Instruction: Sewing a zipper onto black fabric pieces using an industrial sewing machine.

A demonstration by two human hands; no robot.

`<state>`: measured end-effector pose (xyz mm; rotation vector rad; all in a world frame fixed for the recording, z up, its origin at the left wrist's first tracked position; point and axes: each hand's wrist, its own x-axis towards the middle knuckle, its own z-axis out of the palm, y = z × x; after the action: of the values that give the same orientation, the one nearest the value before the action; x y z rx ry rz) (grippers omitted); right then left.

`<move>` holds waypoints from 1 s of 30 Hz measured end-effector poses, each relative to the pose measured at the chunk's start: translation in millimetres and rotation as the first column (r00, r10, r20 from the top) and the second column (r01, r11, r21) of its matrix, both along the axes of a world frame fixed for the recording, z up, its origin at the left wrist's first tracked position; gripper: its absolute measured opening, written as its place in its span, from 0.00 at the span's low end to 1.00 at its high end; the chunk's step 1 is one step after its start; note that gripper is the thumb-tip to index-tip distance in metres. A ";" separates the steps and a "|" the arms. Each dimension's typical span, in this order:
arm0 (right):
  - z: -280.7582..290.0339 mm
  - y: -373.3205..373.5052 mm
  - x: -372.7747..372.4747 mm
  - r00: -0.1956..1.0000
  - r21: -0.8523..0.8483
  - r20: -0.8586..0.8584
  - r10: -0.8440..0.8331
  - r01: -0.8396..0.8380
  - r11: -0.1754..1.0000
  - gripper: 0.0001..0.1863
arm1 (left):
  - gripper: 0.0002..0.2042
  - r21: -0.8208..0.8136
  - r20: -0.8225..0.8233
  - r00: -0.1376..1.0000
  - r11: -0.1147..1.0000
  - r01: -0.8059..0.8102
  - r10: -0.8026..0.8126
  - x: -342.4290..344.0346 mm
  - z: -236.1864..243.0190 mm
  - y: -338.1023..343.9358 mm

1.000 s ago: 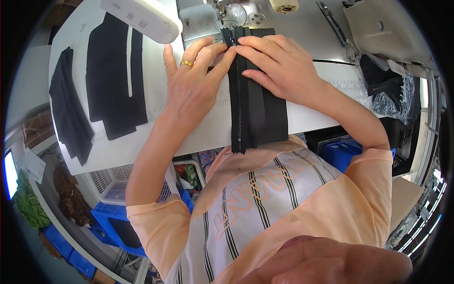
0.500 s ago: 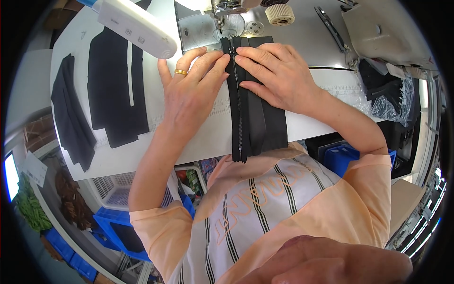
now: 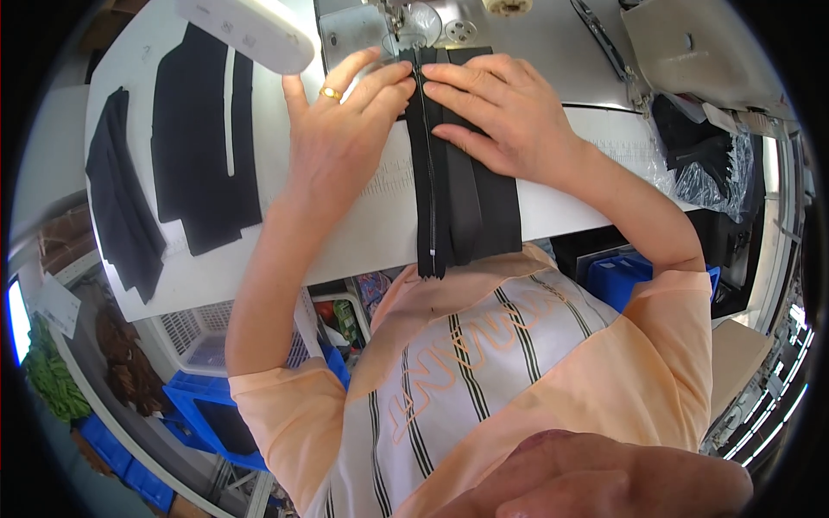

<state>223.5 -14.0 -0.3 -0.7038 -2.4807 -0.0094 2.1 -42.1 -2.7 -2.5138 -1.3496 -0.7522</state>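
Note:
A black zipper (image 3: 430,186) with metal teeth lies lengthwise along a folded black fabric piece (image 3: 498,211) in front of the sewing machine's needle area (image 3: 401,34). My left hand (image 3: 337,134), a ring on one finger, has its fingers stretched out, with fingertips on the left edge of the zipper tape near its far end. From the other side my right hand (image 3: 522,121) rests flat on the fabric, fingers extended and tips beside the teeth. The zipper's near end hangs over the table edge towards my shirt. My palms hide the undersides of the fingers.
Black cut fabric pieces (image 3: 194,138) lie left on the white table (image 3: 363,246). A white device (image 3: 250,34) juts in above them. Tweezers (image 3: 600,39) lie on the machine bed. A clear plastic bag (image 3: 712,181) with black pieces is at right. A white basket (image 3: 203,332) sits below the table.
The whole scene, hands and zipper included, sits slightly higher in the picture. Both hands keep nearly the same hold on the zipper and fabric; left fingers look a little straighter.

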 end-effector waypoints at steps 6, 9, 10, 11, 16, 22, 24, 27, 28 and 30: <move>15.3 -25.7 0.0 0.886 0.031 -0.146 0.440 -0.440 0.897 0.17 | 0.08 -0.095 -0.006 1.000 0.995 -0.014 0.014 -0.6 6.2 5.0; 22.7 -91.6 -17.4 0.949 -0.062 -0.092 0.302 -0.309 0.949 0.15 | 0.08 -0.058 0.020 1.000 0.998 -0.012 0.013 -1.3 2.0 5.1; 15.2 -97.4 -15.9 0.950 -0.063 -0.091 0.300 -0.306 0.950 0.15 | 0.08 -0.059 0.022 1.000 0.998 -0.009 0.011 -2.5 -0.1 5.4; 10.4 -99.5 -15.8 0.944 -0.081 -0.126 0.304 -0.315 0.945 0.15 | 0.11 -0.059 -0.026 1.000 0.998 -0.011 0.010 -4.6 -0.5 6.9; 16.5 -99.5 4.4 0.931 -0.028 -0.244 0.271 -0.287 0.958 0.12 | 0.09 -0.209 0.058 0.998 0.978 0.003 0.009 5.1 11.3 -3.9; 1.6 -104.1 18.1 0.957 -0.091 -0.186 0.225 -0.244 0.965 0.10 | 0.08 -0.088 -0.007 1.000 0.996 -0.016 0.015 4.7 10.8 -6.5; 1.5 -104.5 17.6 0.960 -0.086 -0.174 0.222 -0.239 0.967 0.10 | 0.10 -0.124 0.008 1.000 0.992 -0.002 0.003 3.3 10.5 -5.7; 0.0 -104.4 18.1 0.965 -0.066 -0.146 0.218 -0.230 0.971 0.11 | 0.13 -0.144 0.038 0.999 0.989 0.032 -0.026 2.9 12.9 -6.1; -0.6 -104.2 18.6 0.966 -0.052 -0.132 0.220 -0.229 0.972 0.11 | 0.15 -0.128 0.052 0.998 0.991 0.047 -0.041 3.3 15.0 -6.9; -0.2 -103.8 20.3 0.967 -0.057 -0.120 0.225 -0.233 0.971 0.12 | 0.16 -0.177 0.042 0.999 0.984 0.037 -0.030 5.6 23.8 -10.6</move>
<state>243.8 -117.8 -0.6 -0.4284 -2.4477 0.1998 7.7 -52.7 21.1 -2.6774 -1.4513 -0.7204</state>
